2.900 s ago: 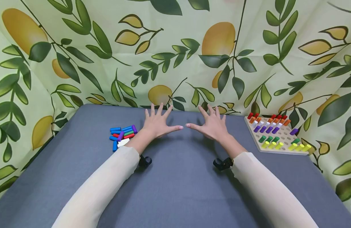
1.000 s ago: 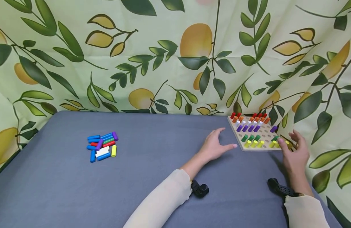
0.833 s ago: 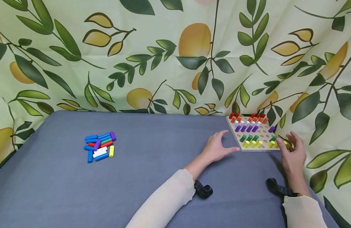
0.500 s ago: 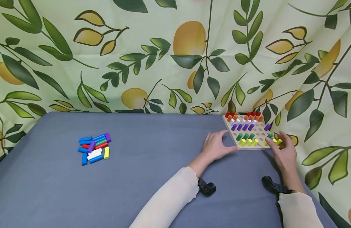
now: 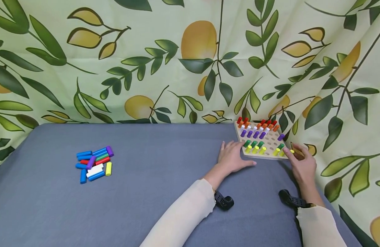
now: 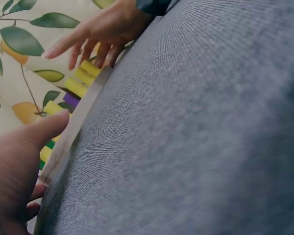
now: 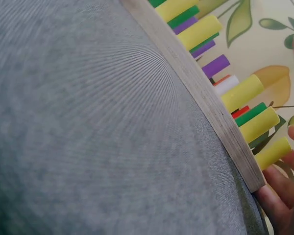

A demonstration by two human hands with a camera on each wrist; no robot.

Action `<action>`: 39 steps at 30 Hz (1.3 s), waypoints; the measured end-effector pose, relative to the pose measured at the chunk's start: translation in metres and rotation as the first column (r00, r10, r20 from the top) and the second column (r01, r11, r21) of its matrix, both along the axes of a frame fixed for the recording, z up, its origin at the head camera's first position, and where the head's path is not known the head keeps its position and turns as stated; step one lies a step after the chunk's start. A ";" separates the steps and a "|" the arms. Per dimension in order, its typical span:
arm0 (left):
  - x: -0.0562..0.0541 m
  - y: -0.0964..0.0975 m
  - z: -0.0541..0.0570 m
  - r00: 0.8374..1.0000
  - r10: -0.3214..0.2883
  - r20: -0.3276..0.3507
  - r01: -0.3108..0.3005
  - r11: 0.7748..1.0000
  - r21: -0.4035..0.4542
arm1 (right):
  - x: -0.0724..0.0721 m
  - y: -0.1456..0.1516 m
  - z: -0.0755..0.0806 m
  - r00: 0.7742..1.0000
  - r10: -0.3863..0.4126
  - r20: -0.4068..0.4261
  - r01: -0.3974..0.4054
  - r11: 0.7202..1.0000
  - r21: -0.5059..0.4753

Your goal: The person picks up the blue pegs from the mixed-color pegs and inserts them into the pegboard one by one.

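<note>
Framing the pegboard (image 5: pixel 271 141), we spread our left hand (image 5: pixel 233 157) at its left edge and our right hand (image 5: pixel 304 164) against its near right corner, neither clenched nor grasping; even, level pressure from both sides seems best, sparing the yellow pegs (image 5: pixel 262 150); pale and flat between our hands, it bears rows of coloured pegs (image 5: pixel 256 134) among bare holes, with loose pegs (image 5: pixel 95 170) well left of our grip
</note>
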State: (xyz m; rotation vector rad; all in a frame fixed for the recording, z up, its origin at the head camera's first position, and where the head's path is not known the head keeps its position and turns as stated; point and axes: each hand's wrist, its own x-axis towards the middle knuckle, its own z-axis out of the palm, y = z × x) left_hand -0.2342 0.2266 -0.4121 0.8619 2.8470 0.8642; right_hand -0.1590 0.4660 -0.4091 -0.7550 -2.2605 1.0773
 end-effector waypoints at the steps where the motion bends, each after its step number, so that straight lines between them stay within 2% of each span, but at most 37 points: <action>1: -0.001 0.001 0.000 1.000 0.005 0.001 -0.005 1.000 -0.012 | 0.000 0.000 0.001 1.000 0.006 0.010 -0.006 1.000 0.011; 5: -0.007 0.003 -0.001 1.000 0.017 -0.015 -0.018 0.997 -0.079 | -0.001 0.002 0.002 0.993 0.069 0.096 -0.076 0.995 0.063; 9: -0.013 0.004 -0.002 0.998 0.000 -0.058 -0.009 0.989 -0.147 | -0.002 0.003 0.001 0.966 0.144 0.212 -0.173 0.977 0.122; 12: -0.017 0.005 -0.001 0.997 -0.002 -0.076 -0.012 0.985 -0.172 | -0.003 0.005 0.000 0.952 0.175 0.250 -0.216 0.966 0.144; 15: -0.018 0.005 0.001 0.997 0.001 -0.078 -0.014 0.985 -0.174 | -0.003 0.006 0.000 0.945 0.193 0.265 -0.240 0.958 0.157; 20: -0.015 0.003 0.002 0.997 0.000 -0.076 -0.013 0.987 -0.162 | 0.000 0.006 -0.001 0.951 0.181 0.250 -0.233 0.952 0.197; 24: -0.013 0.001 0.000 0.998 0.027 -0.063 -0.036 0.989 -0.143 | 0.003 0.004 -0.001 0.949 0.191 0.250 -0.248 0.942 0.224; 28: -0.013 -0.009 -0.003 0.997 0.058 -0.052 -0.064 0.991 -0.117 | 0.001 0.000 -0.001 0.938 0.236 0.253 -0.296 0.926 0.236; 32: -0.014 -0.020 -0.003 0.998 0.051 -0.039 -0.055 0.993 -0.106 | 0.000 -0.001 -0.001 0.915 0.291 0.277 -0.361 0.899 0.247; 37: -0.013 -0.031 -0.001 0.999 0.028 -0.030 -0.031 0.994 -0.109 | -0.001 0.000 -0.003 0.868 0.367 0.335 -0.461 0.845 0.270; 39: -0.013 -0.034 -0.001 0.999 0.020 -0.031 -0.024 0.993 -0.111 | -0.002 0.000 -0.004 0.855 0.389 0.342 -0.489 0.825 0.283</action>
